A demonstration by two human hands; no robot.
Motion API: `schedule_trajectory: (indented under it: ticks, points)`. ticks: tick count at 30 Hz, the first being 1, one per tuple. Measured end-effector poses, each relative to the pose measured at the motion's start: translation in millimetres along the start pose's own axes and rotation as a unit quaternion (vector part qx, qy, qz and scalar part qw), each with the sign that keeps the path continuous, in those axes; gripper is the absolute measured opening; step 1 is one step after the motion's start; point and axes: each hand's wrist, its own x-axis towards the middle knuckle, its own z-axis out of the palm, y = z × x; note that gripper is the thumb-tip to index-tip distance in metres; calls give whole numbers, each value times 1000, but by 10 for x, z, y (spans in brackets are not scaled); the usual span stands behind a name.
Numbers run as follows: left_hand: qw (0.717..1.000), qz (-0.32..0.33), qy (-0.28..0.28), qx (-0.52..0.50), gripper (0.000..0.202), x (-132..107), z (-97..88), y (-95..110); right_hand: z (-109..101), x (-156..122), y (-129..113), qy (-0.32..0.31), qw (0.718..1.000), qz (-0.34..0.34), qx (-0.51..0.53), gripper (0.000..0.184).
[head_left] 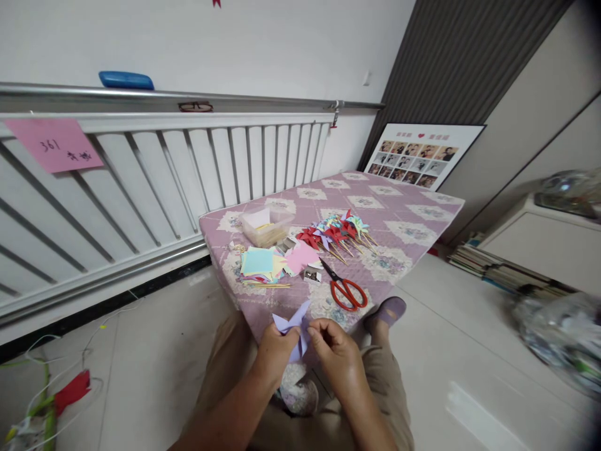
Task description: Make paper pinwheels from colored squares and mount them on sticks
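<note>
Both my hands hold a folded lilac paper shape (293, 324) just in front of the near edge of a low table with a purple flowered cloth (413, 216). My left hand (276, 351) pinches its left side. My right hand (334, 351) pinches its right side with fingers curled. On the cloth beyond lie red-handled scissors (346, 289), a stack of coloured paper squares (265, 262), a clear plastic box (267, 225) and a row of finished paper pinwheels on sticks (335, 233).
A white radiator (154, 169) runs along the wall on the left, with a pink note (54, 144) stuck to it. A framed photo board (420, 155) leans at the back. Stacked books (498, 268) and plastic bags (558, 338) lie on the floor at right.
</note>
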Motion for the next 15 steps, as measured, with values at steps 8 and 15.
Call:
schedule_trajectory:
  ticks: [8,15]
  points:
    - [999,-10,-18,-29,14,-99,61,115,-21,-57,10,-21,972,-154,-176,15]
    - [999,-9,-17,-39,14,-110,62,141,-12,-58,-21,5,933,-209,-294,18]
